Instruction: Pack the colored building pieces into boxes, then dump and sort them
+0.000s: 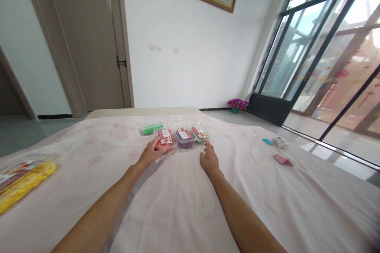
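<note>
Three clear plastic boxes with white and red labels stand in a row on the pink-white cloth. My left hand [149, 153] grips the left side of the box with orange contents [165, 138], its thumb along the near edge. The box with purple contents [185, 137] is in the middle, against its neighbour. At the right end is the box with light green contents [200, 133]. My right hand [210, 159] is at that box's near right corner, fingers apart, fingertips at or almost touching it.
Behind the row, to the left, lies a bright green package [152, 128]. A larger clear box with yellow contents [28, 178] rests at far left. To the right are a thin stick [253, 157], a pink folded piece [283, 160], a blue item [268, 141] and a small white packet [280, 142].
</note>
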Demonstrator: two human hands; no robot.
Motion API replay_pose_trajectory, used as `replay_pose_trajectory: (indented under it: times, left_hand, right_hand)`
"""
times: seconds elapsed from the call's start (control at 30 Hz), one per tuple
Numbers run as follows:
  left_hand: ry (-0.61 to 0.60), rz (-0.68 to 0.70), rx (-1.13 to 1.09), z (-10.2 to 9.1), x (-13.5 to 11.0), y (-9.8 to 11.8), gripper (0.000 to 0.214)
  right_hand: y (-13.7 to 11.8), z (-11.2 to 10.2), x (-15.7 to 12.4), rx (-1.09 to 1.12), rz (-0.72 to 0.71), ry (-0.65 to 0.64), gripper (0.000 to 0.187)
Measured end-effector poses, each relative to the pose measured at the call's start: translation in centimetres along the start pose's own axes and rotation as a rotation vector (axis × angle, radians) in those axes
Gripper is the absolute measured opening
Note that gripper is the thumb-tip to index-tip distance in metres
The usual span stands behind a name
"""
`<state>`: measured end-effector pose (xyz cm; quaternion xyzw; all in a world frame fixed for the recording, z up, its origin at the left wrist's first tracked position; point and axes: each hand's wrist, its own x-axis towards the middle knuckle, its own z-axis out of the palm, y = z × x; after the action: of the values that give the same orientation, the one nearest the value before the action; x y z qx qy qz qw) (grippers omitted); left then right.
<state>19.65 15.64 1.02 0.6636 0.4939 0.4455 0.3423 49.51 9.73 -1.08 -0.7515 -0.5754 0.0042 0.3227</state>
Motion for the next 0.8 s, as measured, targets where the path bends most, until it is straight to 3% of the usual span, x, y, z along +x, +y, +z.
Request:
replay_pose_trajectory:
  times: [0.07, 0.17, 0.27, 0.43, 0.63, 0.8]
  left_hand:
    - [0.033, -0.047, 0.112, -0.9, 0.2, -0.1, 0.075]
    - [0.179, -0.116, 0.316, -2.7, 1.0, -0.2, 0.064]
    - [0.255, -0.086, 0.546, -4.1, 2.6, -0.7, 0.055]
    - [0.088, 0.051, 1.094, -5.2, 6.0, -2.1, 0.043]
    - [-0.081, 0.084, 1.166, -5.6, 8.0, -3.0, 0.044]
    - [-0.099, 0.188, 1.194, -6.2, 7.8, -2.3, 0.047]
  right_hand:
    - [-0.1, -0.1, -0.1, 0.003, 0.001, 0.009, 0.072]
    - [-0.4, -0.5, -0.2, 0.001, 0.009, 0.021, 0.075]
    - [-0.6, -0.6, -0.3, -0.012, 0.005, 0.034, 0.077]
    - [-0.4, 0.0, -0.4, -0.035, -0.026, 0.059, 0.073]
    - [0.0, 0.6, -0.3, -0.024, -0.064, 0.077, 0.068]
    - [0.0, 0.6, -0.3, -0.003, -0.054, 0.072, 0.069]
